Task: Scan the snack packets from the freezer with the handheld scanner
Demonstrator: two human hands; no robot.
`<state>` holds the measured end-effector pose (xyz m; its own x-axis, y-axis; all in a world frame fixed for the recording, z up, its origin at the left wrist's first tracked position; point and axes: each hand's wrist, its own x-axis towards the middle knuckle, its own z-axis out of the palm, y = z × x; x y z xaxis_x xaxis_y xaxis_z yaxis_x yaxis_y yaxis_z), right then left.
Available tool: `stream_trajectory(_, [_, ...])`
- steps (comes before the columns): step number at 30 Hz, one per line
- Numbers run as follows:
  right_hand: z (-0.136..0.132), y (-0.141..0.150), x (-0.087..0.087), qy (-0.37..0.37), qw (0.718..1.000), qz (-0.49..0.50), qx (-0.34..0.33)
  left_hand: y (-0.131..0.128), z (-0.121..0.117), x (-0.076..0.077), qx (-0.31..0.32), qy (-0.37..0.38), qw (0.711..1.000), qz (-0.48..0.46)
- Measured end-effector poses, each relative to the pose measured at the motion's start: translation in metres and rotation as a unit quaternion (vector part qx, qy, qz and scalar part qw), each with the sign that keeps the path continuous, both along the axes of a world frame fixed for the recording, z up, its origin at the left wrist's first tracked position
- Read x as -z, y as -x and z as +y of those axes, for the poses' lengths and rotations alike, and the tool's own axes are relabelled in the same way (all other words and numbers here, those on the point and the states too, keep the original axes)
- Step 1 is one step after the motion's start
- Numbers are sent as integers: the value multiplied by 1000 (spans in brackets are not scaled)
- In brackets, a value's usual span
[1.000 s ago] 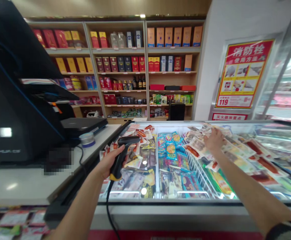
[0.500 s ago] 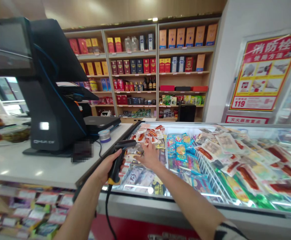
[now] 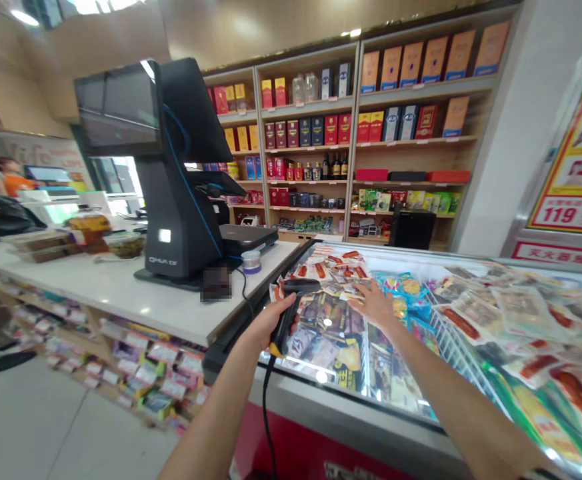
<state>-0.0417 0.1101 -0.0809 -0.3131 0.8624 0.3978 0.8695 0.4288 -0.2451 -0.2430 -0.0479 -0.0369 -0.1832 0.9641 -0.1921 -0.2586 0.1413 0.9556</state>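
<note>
My left hand (image 3: 271,321) is wrapped round the handle of a black-and-yellow barcode scanner (image 3: 285,327), its head tipped over the left end of the chest freezer. A cord hangs from its base. Small clear packets of red sausages (image 3: 355,272) lie loosely at the far left of the freezer top, just beyond the scanner. To the right of the scanner, my right hand (image 3: 375,307) reaches low over the freezer with fingers stretched out and apart. Its fingertips are at the near edge of the packets; whether they touch one I cannot tell.
The chest freezer (image 3: 351,408) has more packets piled on its right side, with wire baskets below. On the left, a white counter (image 3: 181,317) carries a cash register (image 3: 181,220), a round tin (image 3: 251,261) and jars. Shelves of boxes line the back; a person stands far left.
The view has swung left, showing more counter and floor. My right hand has drawn away from the scanner and its fingers have spread. My left hand keeps hold of the scanner.
</note>
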Motion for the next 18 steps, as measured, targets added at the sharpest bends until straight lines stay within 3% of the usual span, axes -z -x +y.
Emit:
stream_trajectory(4, [14,-21,1,37,995,78,57,-13,8,-3,40,-28,999,17])
stream_trajectory(7, [19,-32,3,20,989,126,70,-26,13,-7,59,-43,997,22])
stream_trajectory(13, [16,-66,5,-32,949,315,1,-55,21,-13,109,-59,992,27])
stream_trajectory(18, [6,-100,9,-48,931,359,-34,-76,31,-16,149,-76,986,21])
